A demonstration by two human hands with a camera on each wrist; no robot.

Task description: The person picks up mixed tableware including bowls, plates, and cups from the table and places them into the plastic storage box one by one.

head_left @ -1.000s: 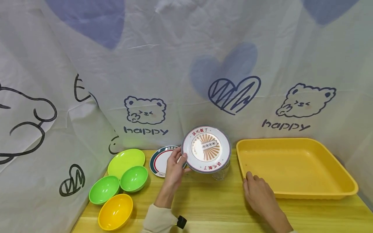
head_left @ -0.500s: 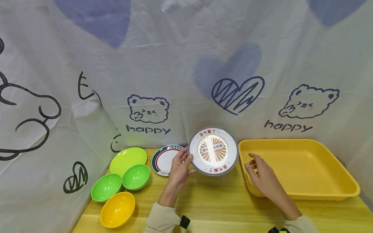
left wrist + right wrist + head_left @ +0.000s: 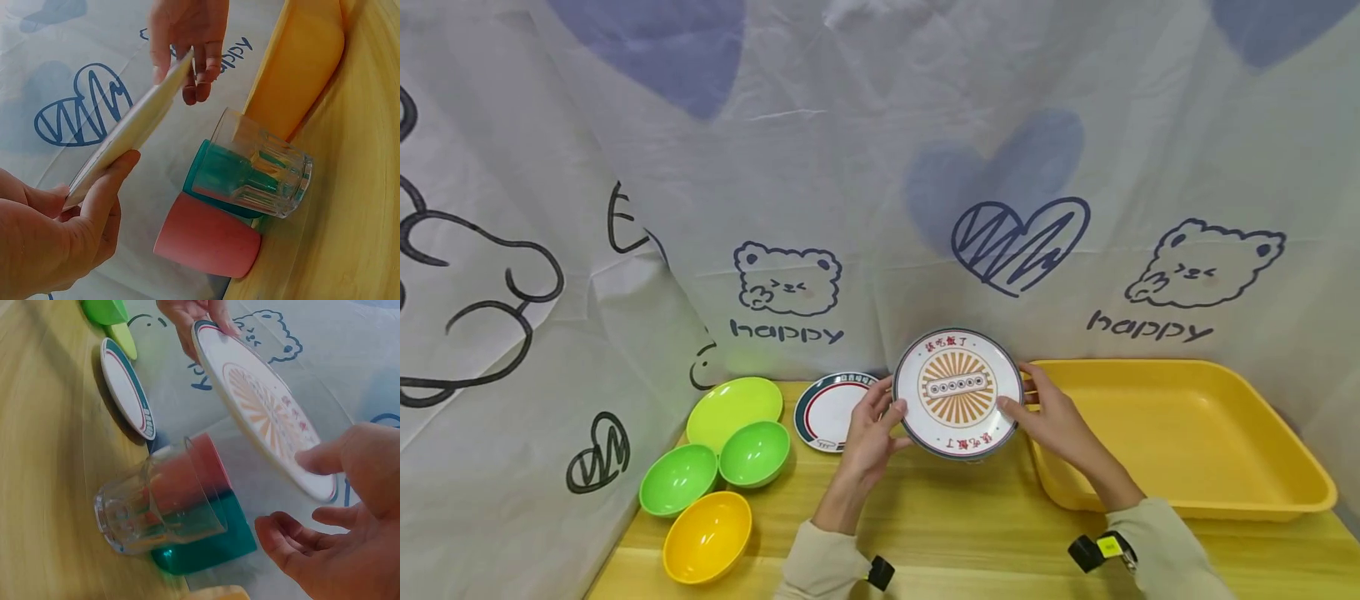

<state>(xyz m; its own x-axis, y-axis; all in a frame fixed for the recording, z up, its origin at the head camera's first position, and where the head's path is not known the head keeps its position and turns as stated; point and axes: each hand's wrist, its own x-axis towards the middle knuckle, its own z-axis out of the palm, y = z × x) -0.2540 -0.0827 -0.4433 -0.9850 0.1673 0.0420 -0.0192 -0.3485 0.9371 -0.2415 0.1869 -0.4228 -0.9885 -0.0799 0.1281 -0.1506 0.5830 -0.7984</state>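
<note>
A round white plate [image 3: 958, 393] with a blue rim, an orange sunburst and red characters is held up over the table, tilted toward the head camera. My left hand [image 3: 872, 429] grips its left edge, thumb on the face and fingers behind. At the right edge is my right hand [image 3: 1056, 417], its thumb on the plate's face and its fingers reaching behind; in the right wrist view some of these fingers stand apart from the back. Below and behind the plate are a clear glass [image 3: 262, 165], a teal cup [image 3: 212, 540] and a pink cup [image 3: 206, 237], mostly hidden from the head view.
A large yellow tray [image 3: 1187, 507] stands on the right. To the left are a green-rimmed plate [image 3: 831, 412], a lime plate [image 3: 733, 408], two green bowls [image 3: 679, 481] and a yellow bowl [image 3: 707, 537]. A printed cloth [image 3: 880, 167] hangs behind the wooden table [image 3: 955, 533].
My right hand has left the tray's near left edge and moved up and left to the plate's right edge. The plate, held by my left hand, has shifted slightly rightward in view.
</note>
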